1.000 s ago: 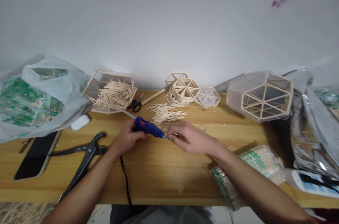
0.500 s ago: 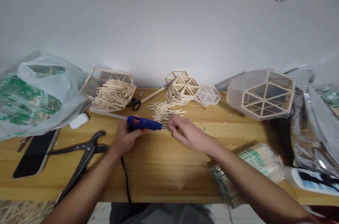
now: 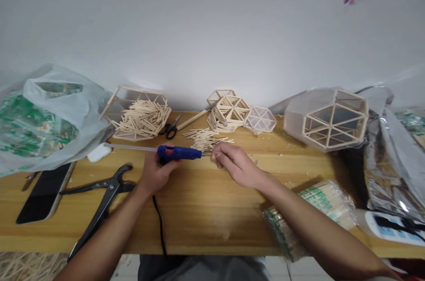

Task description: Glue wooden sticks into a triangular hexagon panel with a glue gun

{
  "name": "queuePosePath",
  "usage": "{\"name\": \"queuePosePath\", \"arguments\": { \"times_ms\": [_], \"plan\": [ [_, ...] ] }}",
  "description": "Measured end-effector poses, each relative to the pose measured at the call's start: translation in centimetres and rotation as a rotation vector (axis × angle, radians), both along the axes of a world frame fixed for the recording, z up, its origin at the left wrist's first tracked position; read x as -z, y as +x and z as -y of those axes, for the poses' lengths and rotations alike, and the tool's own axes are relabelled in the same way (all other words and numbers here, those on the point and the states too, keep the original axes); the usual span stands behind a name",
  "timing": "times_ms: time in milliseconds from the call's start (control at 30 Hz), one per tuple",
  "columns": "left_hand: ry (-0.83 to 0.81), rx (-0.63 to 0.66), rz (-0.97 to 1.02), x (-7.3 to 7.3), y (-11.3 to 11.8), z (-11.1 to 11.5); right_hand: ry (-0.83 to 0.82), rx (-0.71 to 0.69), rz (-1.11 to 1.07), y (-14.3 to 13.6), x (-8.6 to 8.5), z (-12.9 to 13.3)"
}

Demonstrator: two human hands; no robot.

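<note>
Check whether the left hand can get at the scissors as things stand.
Probably not: the left hand is taken up, its grip closed around the blue glue gun. The scissors lie just beyond, so with that grip freed they look reachable.

"Where's there room to pass?"

"Across the bare wooden tabletop (image 3: 212, 219), bottom centre of the frame, between the black cord (image 3: 160, 219) and the plastic-wrapped stick bundle (image 3: 327, 201)."

"And elsewhere?"

"The blue glue gun (image 3: 179, 153) bars the centre, with loose sticks (image 3: 204, 140) and stacked hexagonal frames (image 3: 229, 114) above it; long-handled cutters (image 3: 113, 187) block the lower left."
</note>
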State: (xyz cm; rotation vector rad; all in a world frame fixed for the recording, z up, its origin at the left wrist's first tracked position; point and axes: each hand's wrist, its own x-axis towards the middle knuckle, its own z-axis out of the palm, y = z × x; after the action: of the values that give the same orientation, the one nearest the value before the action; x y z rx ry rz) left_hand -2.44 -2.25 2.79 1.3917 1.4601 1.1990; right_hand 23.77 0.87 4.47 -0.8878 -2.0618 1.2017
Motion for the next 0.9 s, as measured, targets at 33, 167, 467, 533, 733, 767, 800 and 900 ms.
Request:
{"name": "queuePosePath", "arguments": {
  "times_ms": [33,167,467,533,733,767,800,900],
  "plan": [
    [0.003,-0.002,-0.003,0.0,0.1,0.0,-0.003,0.004,-0.002,0.0,0.0,0.0],
    [0.0,-0.012,-0.021,0.0,0.1,0.0,0.023,0.044,0.004,0.0,-0.1,-0.1],
    [-0.048,-0.021,-0.07,0.5,0.0,0.1,0.133,0.17,-0.067,-0.1,0.5,-0.2],
    [-0.033,-0.025,-0.095,0.5,0.0,0.1,0.154,0.148,-0.085,-0.2,0.5,-0.1],
    [-0.057,-0.004,-0.147,0.7,0.4,0.2,0.292,0.067,0.003,-0.1,0.9,0.2],
    [-0.068,-0.003,-0.147,0.7,0.4,0.2,0.304,0.07,0.021,-0.1,0.9,0.2],
    [-0.078,0.001,-0.146,0.7,0.5,0.2,0.316,0.077,0.036,0.0,1.0,0.2],
    [-0.1,0.012,-0.149,0.8,0.7,0.2,0.352,0.095,0.074,0.0,1.0,0.3]
  ]
}}
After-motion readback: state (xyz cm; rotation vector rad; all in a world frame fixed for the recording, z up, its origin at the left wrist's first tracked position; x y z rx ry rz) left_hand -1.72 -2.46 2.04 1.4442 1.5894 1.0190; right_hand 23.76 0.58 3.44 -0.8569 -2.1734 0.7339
